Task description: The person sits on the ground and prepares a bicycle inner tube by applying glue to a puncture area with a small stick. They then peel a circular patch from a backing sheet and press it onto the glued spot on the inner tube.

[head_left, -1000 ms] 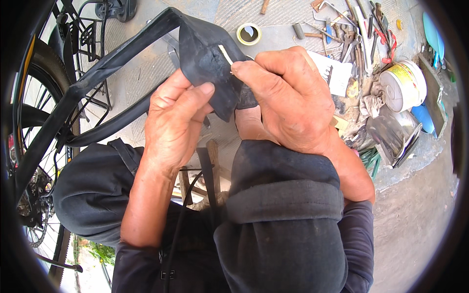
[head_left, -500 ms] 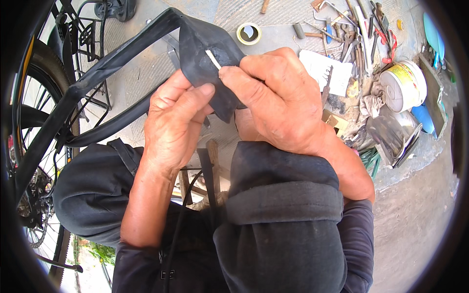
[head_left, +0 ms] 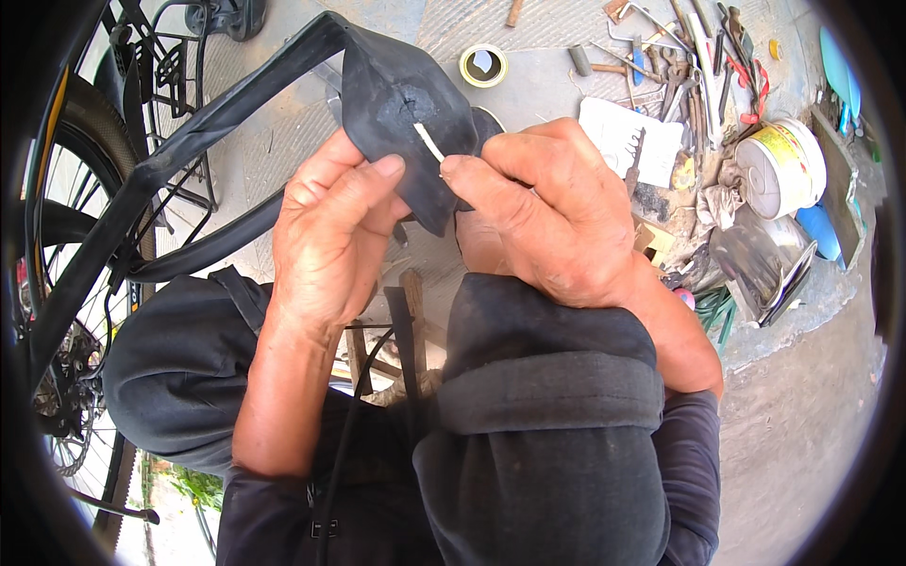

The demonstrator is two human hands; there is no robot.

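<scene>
Here, left fingers (head_left: 382,171) pinch the tube (head_left: 389,115) at its edge, right fingers (head_left: 461,174) a stick (head_left: 428,141), room between.

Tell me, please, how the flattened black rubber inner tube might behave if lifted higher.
The flattened black rubber inner tube is likely floppy, given its sharp folds. It may also swing or drag, since long lengths trail leftward from the bare left hand.

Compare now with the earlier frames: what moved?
The right hand swept the pale stick left, then back right and down in view, its tip now by the dark patch's lower edge. Nothing grasped or released; the left hand still pinches the black inner tube.
</scene>
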